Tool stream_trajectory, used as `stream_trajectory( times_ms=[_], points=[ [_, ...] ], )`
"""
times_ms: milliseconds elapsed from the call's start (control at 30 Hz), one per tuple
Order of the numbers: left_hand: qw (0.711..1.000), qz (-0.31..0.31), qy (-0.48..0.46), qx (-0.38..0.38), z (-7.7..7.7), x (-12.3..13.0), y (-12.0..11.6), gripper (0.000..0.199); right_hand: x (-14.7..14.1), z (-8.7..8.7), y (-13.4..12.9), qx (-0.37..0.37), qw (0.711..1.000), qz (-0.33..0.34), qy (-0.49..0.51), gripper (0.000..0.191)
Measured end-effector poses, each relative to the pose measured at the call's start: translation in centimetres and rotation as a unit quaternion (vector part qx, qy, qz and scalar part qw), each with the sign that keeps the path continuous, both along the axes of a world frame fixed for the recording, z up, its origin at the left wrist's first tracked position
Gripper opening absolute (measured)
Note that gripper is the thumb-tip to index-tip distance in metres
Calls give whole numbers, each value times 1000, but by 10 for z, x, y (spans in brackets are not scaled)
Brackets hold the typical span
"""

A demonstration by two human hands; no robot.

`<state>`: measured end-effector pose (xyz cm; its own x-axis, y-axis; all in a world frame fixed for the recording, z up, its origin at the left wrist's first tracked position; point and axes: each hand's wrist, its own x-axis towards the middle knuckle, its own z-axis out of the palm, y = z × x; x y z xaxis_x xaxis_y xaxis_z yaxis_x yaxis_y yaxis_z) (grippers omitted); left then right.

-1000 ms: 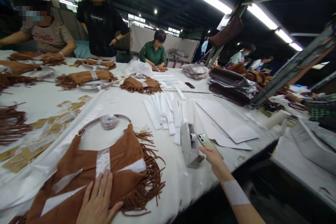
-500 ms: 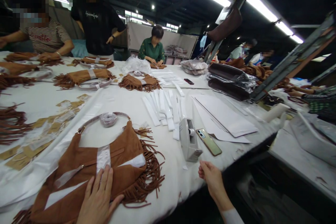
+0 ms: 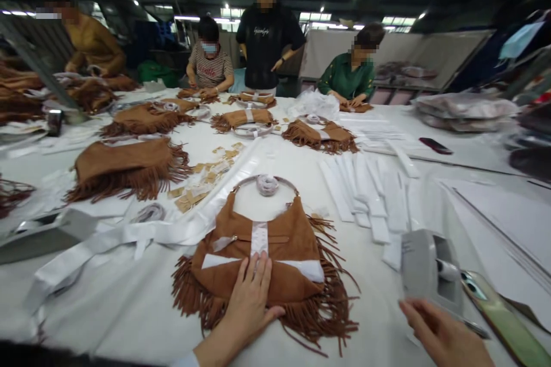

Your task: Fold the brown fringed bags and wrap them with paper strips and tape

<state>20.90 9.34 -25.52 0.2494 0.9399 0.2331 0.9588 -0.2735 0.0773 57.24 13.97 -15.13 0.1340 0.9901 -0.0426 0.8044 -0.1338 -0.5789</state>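
Observation:
A brown suede handbag (image 3: 275, 246) with long fringe lies in front of me. White strips are on its front, and its strap carries a wrapped coil at the top. My left hand (image 3: 253, 289) rests flat on the bag, fingers stretched over the lower end of the middle white band (image 3: 259, 235). To the right, my right hand (image 3: 447, 332) is just in front of a grey tape dispenser (image 3: 419, 266), its fingers drawn together. Whatever they pinch is too small and blurred to make out. A green phone (image 3: 508, 321) lies beside that hand.
White strips (image 3: 365, 189) lie behind the dispenser, with white sheets (image 3: 491, 223) to the right. Tan tags (image 3: 206, 178) and more fringed bags (image 3: 129, 166) are at left. Several people stand or work across the table, one in a green top (image 3: 350, 77).
The view has swung left, so the bag now appears nearer the middle. My left hand stays on the bag; my right hand remains near the dispenser, fingers still together.

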Motion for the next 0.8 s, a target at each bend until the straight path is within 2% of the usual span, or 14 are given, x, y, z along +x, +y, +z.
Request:
stream_trajectory(
  times_ms=[67, 167, 233, 300, 333, 400, 533, 667, 800],
  points=[
    [1000, 1, -16, -8, 0, 0, -1, 97, -54, 33, 31, 23, 986, 162, -14, 36],
    [999, -4, -39, -14, -3, -1, -1, 100, -132, 72, 76, -6, 927, 374, -8, 36],
    [999, -5, -50, -16, -5, -2, 1, 99, -175, 87, 103, -56, 863, 502, 13, 35],
    [998, -5, -56, -18, -6, -3, 2, 98, -210, 91, 127, -104, 790, 604, 37, 33],
    [998, -5, -57, -19, -6, -4, 3, 98, -225, 90, 138, -122, 756, 642, 36, 32],
    [998, -5, -59, -20, -6, -4, 4, 100, -252, 82, 159, -143, 706, 694, -2, 27],
    [997, -4, -68, -26, -6, -4, 4, 104, -298, 54, 191, -120, 648, 736, -153, 10],
    [996, -9, -76, -34, -9, -5, 6, 105, -325, 22, 208, -90, 624, 735, -252, 10],
    [997, -13, -74, -36, -13, -5, 7, 105, -334, 0, 215, -93, 622, 733, -260, 13]
  ],
)
